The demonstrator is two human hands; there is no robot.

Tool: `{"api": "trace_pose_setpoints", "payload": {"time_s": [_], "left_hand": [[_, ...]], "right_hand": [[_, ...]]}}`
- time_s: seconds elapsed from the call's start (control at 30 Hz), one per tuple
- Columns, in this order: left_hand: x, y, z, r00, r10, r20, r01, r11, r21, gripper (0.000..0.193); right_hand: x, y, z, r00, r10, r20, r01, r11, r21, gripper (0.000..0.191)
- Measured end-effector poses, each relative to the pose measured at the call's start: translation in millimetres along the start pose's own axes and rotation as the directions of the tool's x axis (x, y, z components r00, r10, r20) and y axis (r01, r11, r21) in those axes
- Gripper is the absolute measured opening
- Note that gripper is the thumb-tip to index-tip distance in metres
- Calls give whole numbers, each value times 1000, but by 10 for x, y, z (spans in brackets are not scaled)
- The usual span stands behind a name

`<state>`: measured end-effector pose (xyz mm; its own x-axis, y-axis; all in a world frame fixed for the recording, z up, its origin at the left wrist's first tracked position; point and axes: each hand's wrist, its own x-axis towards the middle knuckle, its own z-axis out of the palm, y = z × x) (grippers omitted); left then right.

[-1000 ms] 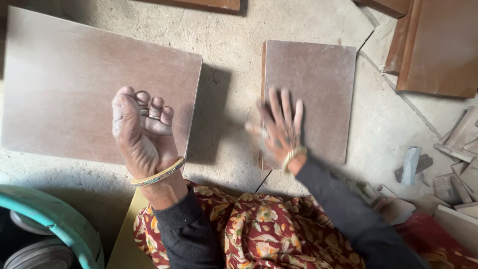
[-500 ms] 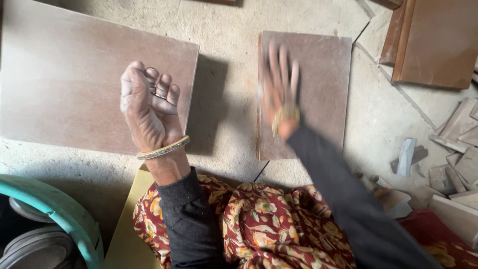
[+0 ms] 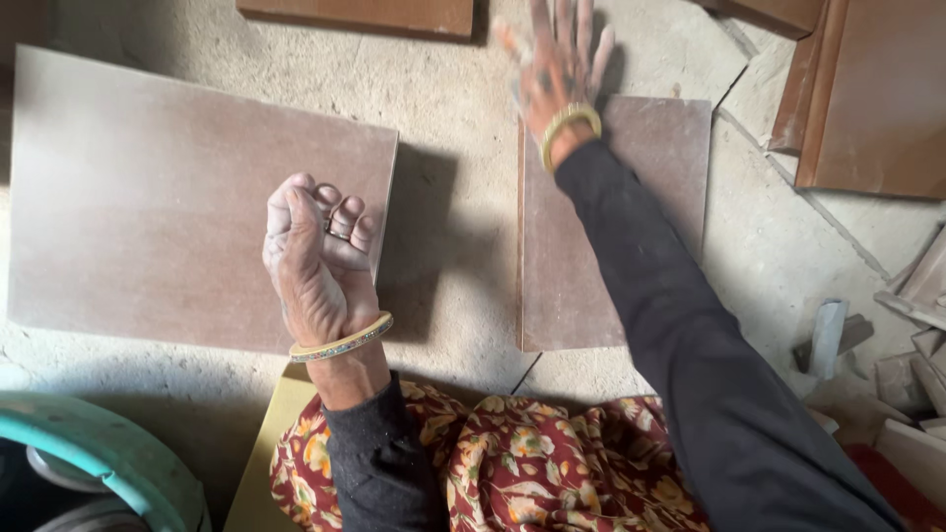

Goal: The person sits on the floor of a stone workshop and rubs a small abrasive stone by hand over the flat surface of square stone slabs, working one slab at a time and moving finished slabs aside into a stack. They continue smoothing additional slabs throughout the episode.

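Large brown tile flat on the concrete at nine o'clock, under the left hand, fingers curled loosely, clamped on nothing. Smaller tile at one o'clock, far edge under the right hand, fingers spread flat. Better to press evenly and keep edges parallel.

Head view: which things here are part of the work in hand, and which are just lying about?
In hand:
left hand, fingers curled, on the large brown tile
right hand, spread at the smaller tile's far edge

Lying about:
stacked tiles
tile offcuts
teal-rimmed tub
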<state>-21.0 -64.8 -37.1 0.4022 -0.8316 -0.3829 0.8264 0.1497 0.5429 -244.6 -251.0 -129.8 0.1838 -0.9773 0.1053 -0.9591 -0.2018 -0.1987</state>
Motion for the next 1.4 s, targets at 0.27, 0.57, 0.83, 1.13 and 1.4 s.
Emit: {"api": "trace_pose_setpoints", "payload": {"time_s": [0.27,0.57,0.83,1.13,1.4], "left_hand": [[83,-187,51,997,39,66,-46,994,98,19],[-23,-167,73,995,39,94,-48,994,95,16],[-35,-118,33,996,16,90,-22,998,65,19],[-37,-137,55,997,-5,83,-3,996,91,19],[-33,-164,86,994,2,106,-9,998,66,19]], "right_hand": [[-146,33,50,960,-4,-279,106,930,352,57],[-2045,61,-356,977,-167,134,142,974,174,54],[-1531,-98,-106,970,-84,230,98,994,-49,77],[-412,21,-72,970,-50,236,60,998,-35,71],[-2097,45,-371,921,-148,360,193,977,-91,72]]}}
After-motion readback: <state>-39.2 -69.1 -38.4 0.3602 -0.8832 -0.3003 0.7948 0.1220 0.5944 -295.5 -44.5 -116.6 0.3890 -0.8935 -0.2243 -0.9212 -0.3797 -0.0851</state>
